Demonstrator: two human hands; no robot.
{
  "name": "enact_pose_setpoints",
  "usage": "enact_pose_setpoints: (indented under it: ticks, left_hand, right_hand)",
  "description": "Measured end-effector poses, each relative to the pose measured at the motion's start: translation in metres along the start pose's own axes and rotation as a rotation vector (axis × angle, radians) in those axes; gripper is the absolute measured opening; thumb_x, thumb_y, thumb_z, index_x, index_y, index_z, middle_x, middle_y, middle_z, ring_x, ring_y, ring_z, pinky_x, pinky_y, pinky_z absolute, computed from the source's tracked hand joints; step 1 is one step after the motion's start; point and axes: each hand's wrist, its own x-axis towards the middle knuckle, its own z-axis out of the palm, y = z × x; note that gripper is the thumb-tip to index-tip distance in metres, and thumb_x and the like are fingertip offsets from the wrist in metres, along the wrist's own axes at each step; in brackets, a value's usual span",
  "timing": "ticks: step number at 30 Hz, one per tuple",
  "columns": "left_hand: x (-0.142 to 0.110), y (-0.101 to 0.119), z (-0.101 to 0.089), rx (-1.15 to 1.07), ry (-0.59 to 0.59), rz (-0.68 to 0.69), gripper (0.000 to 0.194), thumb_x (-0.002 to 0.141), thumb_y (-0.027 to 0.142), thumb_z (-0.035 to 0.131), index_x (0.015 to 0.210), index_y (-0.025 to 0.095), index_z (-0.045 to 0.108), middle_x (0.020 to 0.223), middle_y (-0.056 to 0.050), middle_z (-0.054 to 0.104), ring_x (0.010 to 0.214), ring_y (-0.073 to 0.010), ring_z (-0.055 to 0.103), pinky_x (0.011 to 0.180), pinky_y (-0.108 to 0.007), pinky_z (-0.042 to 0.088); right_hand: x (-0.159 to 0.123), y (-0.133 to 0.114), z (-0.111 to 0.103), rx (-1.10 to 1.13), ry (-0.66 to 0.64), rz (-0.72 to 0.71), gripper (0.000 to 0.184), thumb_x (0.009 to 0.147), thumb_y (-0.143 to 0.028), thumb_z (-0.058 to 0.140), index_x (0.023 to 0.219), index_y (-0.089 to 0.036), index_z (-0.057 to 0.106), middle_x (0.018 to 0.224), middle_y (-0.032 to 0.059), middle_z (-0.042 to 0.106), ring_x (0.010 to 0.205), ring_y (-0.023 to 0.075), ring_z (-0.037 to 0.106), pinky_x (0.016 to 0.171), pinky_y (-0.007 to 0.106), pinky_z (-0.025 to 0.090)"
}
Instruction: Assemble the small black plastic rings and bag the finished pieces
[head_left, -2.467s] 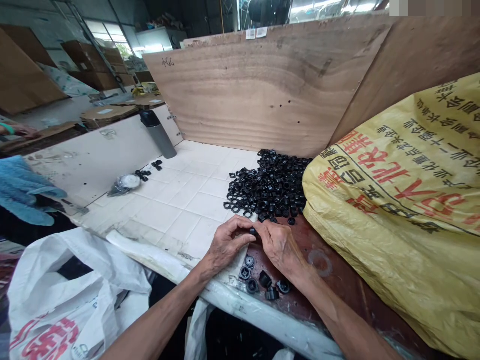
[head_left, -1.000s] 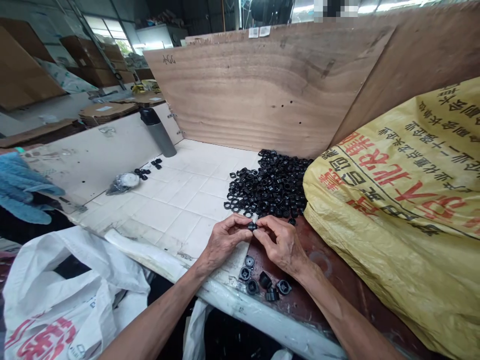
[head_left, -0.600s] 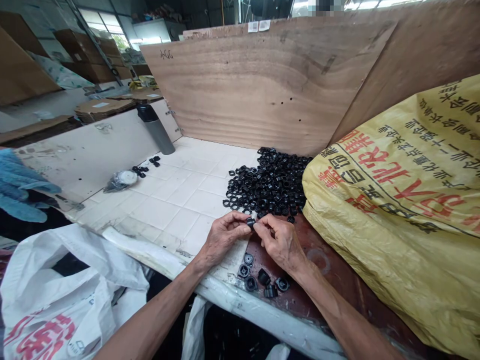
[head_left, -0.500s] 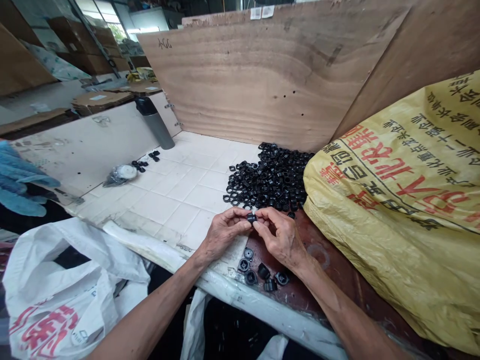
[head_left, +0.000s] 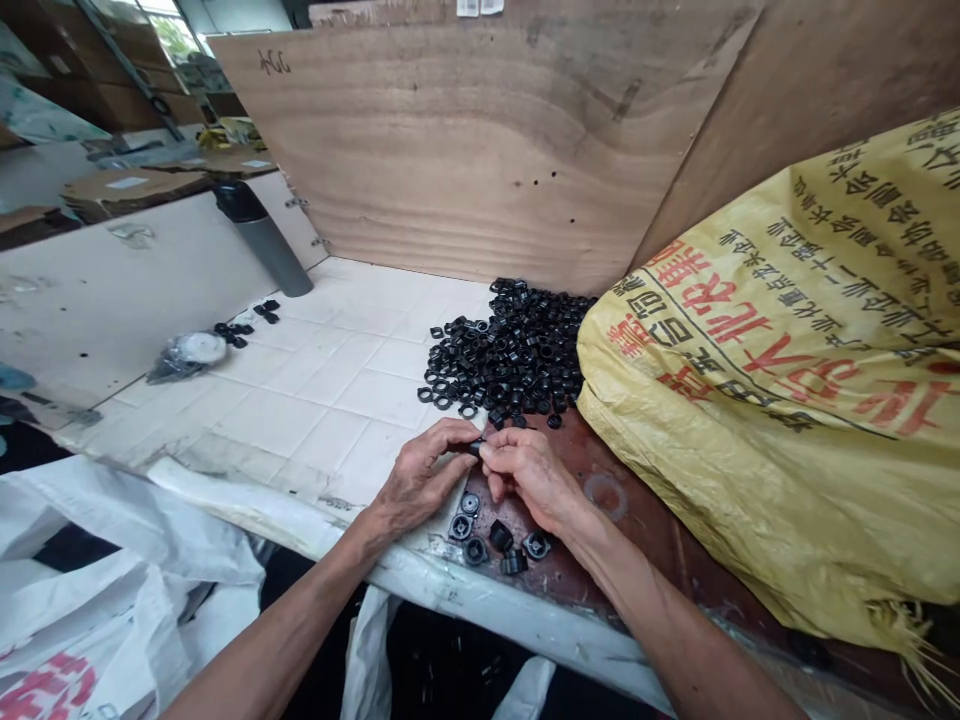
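My left hand (head_left: 420,480) and my right hand (head_left: 525,475) meet fingertip to fingertip over the table's front edge, both pinched on one small black plastic ring (head_left: 475,448). Just behind them lies a big pile of black rings (head_left: 510,350) on the white tiled top. Below my hands sit several small black caps (head_left: 491,535) in a loose cluster near the edge.
A large yellow printed sack (head_left: 780,390) fills the right side. Plywood boards (head_left: 465,140) wall the back. A grey bottle (head_left: 262,240), a small plastic bag (head_left: 184,352) and a few black parts lie at the left. A white woven bag (head_left: 112,600) hangs below the table edge.
The view has swung left and down a little. My hands stay together on the ring, lowered slightly toward the table, fingers working it.
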Motion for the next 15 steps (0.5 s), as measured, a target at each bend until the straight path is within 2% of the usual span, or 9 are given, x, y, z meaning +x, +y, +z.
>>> enact_pose_setpoints:
  ticks: [2, 3, 4, 6, 7, 8, 10, 12, 15]
  left_hand:
    - [0.002, 0.008, 0.000, -0.061, -0.141, -0.152, 0.016, 0.088, 0.024, 0.063, 0.101, 0.017, 0.069, 0.097, -0.007, 0.070, 0.090, -0.0195, 0.066, 0.081, -0.031, 0.053]
    - [0.004, 0.012, 0.001, -0.068, -0.196, -0.229, 0.014, 0.087, 0.027, 0.064, 0.093, 0.016, 0.070, 0.089, -0.006, 0.070, 0.082, -0.0184, 0.066, 0.074, -0.029, 0.053]
    - [0.005, 0.014, 0.003, -0.058, -0.214, -0.295, 0.017, 0.086, 0.031, 0.065, 0.084, 0.015, 0.071, 0.081, -0.005, 0.070, 0.074, -0.0170, 0.064, 0.068, -0.027, 0.051]
    - [0.008, 0.015, 0.007, -0.020, -0.118, -0.393, 0.026, 0.084, 0.037, 0.067, 0.070, 0.015, 0.067, 0.067, -0.001, 0.064, 0.063, -0.0142, 0.058, 0.058, -0.024, 0.047]
    - [0.009, 0.013, 0.010, -0.029, -0.027, -0.430, 0.028, 0.083, 0.039, 0.067, 0.068, 0.016, 0.064, 0.062, 0.001, 0.061, 0.058, -0.0130, 0.055, 0.055, -0.023, 0.045]
    - [0.011, 0.009, 0.012, -0.062, 0.060, -0.466, 0.027, 0.083, 0.040, 0.067, 0.070, 0.016, 0.062, 0.060, 0.003, 0.057, 0.055, -0.0119, 0.053, 0.053, -0.022, 0.044]
    - [0.015, 0.000, 0.015, -0.139, 0.175, -0.520, 0.023, 0.081, 0.039, 0.068, 0.082, 0.018, 0.060, 0.063, 0.004, 0.055, 0.051, -0.0105, 0.050, 0.048, -0.021, 0.042]
    - [0.021, -0.009, 0.017, -0.136, 0.213, -0.537, 0.028, 0.078, 0.036, 0.071, 0.098, 0.019, 0.060, 0.075, 0.003, 0.059, 0.050, -0.0096, 0.050, 0.046, -0.022, 0.042]
    - [0.031, -0.017, 0.018, 0.096, 0.228, -0.461, 0.033, 0.076, 0.027, 0.072, 0.107, 0.020, 0.063, 0.090, -0.003, 0.063, 0.056, -0.0118, 0.053, 0.054, -0.026, 0.044]
  right_hand:
    - [-0.002, -0.009, -0.016, -0.400, 0.002, -0.026, 0.032, 0.079, -0.044, 0.064, 0.061, -0.019, 0.056, 0.050, -0.0003, 0.056, 0.044, 0.0131, 0.049, 0.049, 0.026, 0.035]
    - [-0.003, -0.013, -0.025, -0.625, 0.065, -0.053, 0.033, 0.079, -0.046, 0.066, 0.060, -0.020, 0.056, 0.053, 0.0019, 0.059, 0.047, 0.0149, 0.053, 0.050, 0.027, 0.035]
    - [-0.003, -0.015, -0.033, -0.827, 0.189, -0.089, 0.032, 0.079, -0.045, 0.068, 0.062, -0.019, 0.058, 0.059, 0.0044, 0.062, 0.053, 0.0174, 0.057, 0.052, 0.028, 0.035]
    - [-0.001, -0.016, -0.047, -1.110, 0.480, -0.140, 0.023, 0.078, -0.038, 0.072, 0.076, -0.018, 0.061, 0.075, 0.0108, 0.068, 0.066, 0.0229, 0.064, 0.056, 0.029, 0.038]
    - [0.000, -0.015, -0.051, -1.193, 0.593, -0.154, 0.023, 0.077, -0.034, 0.073, 0.085, -0.016, 0.062, 0.082, 0.0141, 0.068, 0.072, 0.0251, 0.065, 0.058, 0.030, 0.039]
    - [0.002, -0.013, -0.053, -1.250, 0.654, -0.159, 0.025, 0.078, -0.030, 0.074, 0.093, -0.014, 0.061, 0.089, 0.0169, 0.068, 0.076, 0.0268, 0.066, 0.060, 0.030, 0.040]
    - [0.005, -0.008, -0.054, -1.316, 0.655, -0.174, 0.025, 0.080, -0.021, 0.070, 0.099, -0.011, 0.059, 0.095, 0.0196, 0.066, 0.081, 0.0282, 0.066, 0.063, 0.031, 0.042]
    - [0.007, -0.005, -0.052, -1.340, 0.589, -0.183, 0.016, 0.082, -0.013, 0.064, 0.098, -0.011, 0.060, 0.095, 0.0192, 0.065, 0.083, 0.0273, 0.066, 0.066, 0.031, 0.043]
    - [0.008, -0.002, -0.046, -1.335, 0.511, -0.219, 0.012, 0.083, -0.009, 0.061, 0.094, -0.011, 0.061, 0.096, 0.0185, 0.065, 0.085, 0.0257, 0.065, 0.070, 0.030, 0.043]
